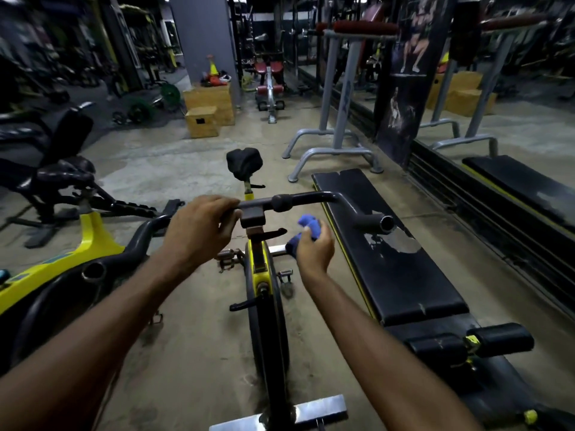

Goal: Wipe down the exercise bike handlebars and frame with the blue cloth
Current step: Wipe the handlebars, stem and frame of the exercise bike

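Bare concrete floor (193,321) of a dimly lit gym runs under all the equipment we record. At centre stands the yellow-and-black exercise bike (260,265), viewed from its front end, with its black saddle (244,163) at the far side and its dark grey tubular handlebar (311,198) crossing the middle of the view. We find the left-hand grip (202,225) closed on the handlebar just left of the centre clamp, fingers curled over the top of the tube. The right-hand grip (314,250) is closed round the bunched blue cloth (306,227), which sticks out above the fingers. This grip hangs below the right half of the handlebar, beside the yellow stem, with floor showing between cloth and tube. A long black padded bench (389,259) with a worn, peeling cover lies just beside the bike on the right. To the left we note a second yellow bike (93,237) with a black curved bar. Pale wooden boxes (214,101) sit well beyond, against a grey pillar (202,42).
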`<state>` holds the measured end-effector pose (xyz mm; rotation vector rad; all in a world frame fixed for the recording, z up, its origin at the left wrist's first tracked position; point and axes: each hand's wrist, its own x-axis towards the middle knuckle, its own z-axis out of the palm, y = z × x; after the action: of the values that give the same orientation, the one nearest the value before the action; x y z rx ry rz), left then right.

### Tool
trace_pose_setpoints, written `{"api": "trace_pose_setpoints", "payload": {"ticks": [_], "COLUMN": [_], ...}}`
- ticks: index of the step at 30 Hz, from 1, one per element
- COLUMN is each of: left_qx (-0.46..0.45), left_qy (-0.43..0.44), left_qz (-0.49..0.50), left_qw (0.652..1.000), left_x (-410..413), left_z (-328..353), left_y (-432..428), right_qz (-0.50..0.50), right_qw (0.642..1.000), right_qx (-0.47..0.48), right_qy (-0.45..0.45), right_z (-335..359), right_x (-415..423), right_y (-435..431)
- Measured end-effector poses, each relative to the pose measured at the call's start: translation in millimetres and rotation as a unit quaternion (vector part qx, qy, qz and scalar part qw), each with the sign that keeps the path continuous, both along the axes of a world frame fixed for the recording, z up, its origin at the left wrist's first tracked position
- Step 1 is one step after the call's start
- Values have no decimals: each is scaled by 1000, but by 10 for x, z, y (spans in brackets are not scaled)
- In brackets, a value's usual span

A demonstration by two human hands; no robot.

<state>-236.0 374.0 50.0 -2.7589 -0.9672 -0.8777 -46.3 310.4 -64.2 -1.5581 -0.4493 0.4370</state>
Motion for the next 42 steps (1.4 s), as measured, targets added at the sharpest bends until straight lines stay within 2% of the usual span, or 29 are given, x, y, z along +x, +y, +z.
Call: {"api": "trace_pose_setpoints", "payload": {"ticks": [2, 5, 9, 11, 14, 18, 20, 22, 24, 26, 28, 32, 34, 40, 42], "left_qx": [18, 42, 46, 32, 14, -5, -17, -34, -45, -46, -48, -65, -66, -70, -67], "left_qy": [-21, -42, -68, -82, -90, -94, -116, -138, -145, -146, -145, -147, -151, -153, -156], "left_qz": [2, -2, -5, -1, 2, -5, -6, -9, -11, -14, -24, -35, -27, -7, -6], "left_qw": [1000, 998, 997, 996, 996, 996, 993, 990, 988, 988, 988, 986, 986, 986, 985], "left_x": [-1, -7, -33, -22, -14, -72, -77, -59, -42, -54, -81, -95, -84, -55, -51], "left_z": [-78, -138, -222, -242, -227, -252, -285, -317, -325, -319, -321, -334, -342, -325, -336], "left_y": [9, -1, -7, -19, -48, -37, -42, -57, -57, -47, -26, 10, 10, -51, -57], "right_qz": [-56, -107, -35, -12, 46, 36, 63, 83, 103, 109, 114, 180, 213, 212, 176], "right_qw": [997, 989, 988, 990, 986, 982, 988, 991, 959, 887, 822, 775, 739, 640, 650], "right_qx": [43, 98, 141, 139, 161, 161, 129, 68, 15, -21, -81, -181, -206, -116, -111], "right_qy": [25, 1, -51, -37, 12, 96, 56, -77, -263, -449, -552, -577, -605, -730, -731], "right_z": [29, 106, 16, -87, -100, 19, 25, 34, 33, 44, 92, 382, 464, 54, -153], "right_x": [106, 134, -133, -243, -294, -454, -537, -502, -396, -374, -443, -495, -436, -366, -367], "right_y": [253, 491, 636, 583, 452, 482, 426, 299, 209, 238, 373, 557, 562, 160, 55]}}
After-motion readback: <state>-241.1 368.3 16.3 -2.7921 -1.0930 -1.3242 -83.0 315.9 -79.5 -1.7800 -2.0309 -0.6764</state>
